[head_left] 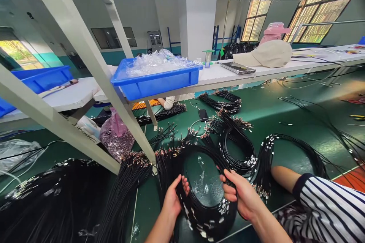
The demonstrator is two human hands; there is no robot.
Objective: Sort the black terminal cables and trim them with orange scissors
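Note:
Both of my hands grip a looped bundle of thin black cables [209, 218] with small metal terminals at the ends. My left hand [172, 197] holds the loop's left side, and my right hand [241, 195] pinches its right side. Further coiled black cable bundles [236, 148] lie just beyond on the green work surface [288, 136]. A thick heap of black cables [57, 201] spreads over the lower left. A co-worker's forearm in a striped sleeve [316, 197] rests at the right, beside another bundle [288, 155].
A pale metal shelf frame [85, 60] crosses the upper left. On the white shelf above stand a blue tray of clear plastic [155, 81], a beige cap [265, 55] and a tablet-like device [238, 68]. A phone [203, 114] lies among the cables, near a pink bag [115, 138].

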